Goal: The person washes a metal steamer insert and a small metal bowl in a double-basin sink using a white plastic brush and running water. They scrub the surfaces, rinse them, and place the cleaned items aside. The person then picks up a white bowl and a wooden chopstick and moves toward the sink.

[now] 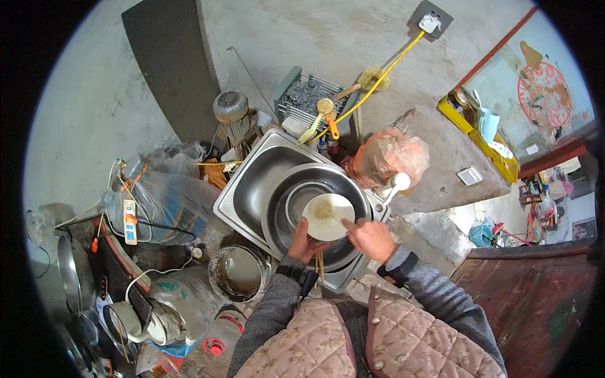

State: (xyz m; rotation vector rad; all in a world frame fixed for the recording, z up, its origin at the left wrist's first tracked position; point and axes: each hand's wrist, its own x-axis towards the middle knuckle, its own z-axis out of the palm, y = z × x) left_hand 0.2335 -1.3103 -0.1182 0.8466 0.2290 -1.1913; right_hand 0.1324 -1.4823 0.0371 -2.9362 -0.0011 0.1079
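A white bowl (326, 227) is held over the sink, tilted so that its inside faces me. My left hand (303, 243) grips its left rim, thumb on the inner edge. Inside the bowl shows a blurred brownish patch. My right hand (373, 238) is at the bowl's right rim, fingers bent and pointing inward; whether it holds something thin is too blurred to tell. Several thin wooden chopsticks (321, 271) stick out below the left hand; their upper ends are hidden. Beneath lies a large steel basin (272, 208) with a smaller round vessel (294, 193) in it.
The basin rests in a steel sink (236, 193). A white faucet (397, 184) stands at its right, near a plastic-wrapped bundle (392, 156). A dirty bucket (241, 274) with cloudy liquid is at the left. Behind, brushes (324, 108) lie by a yellow cable (378, 85).
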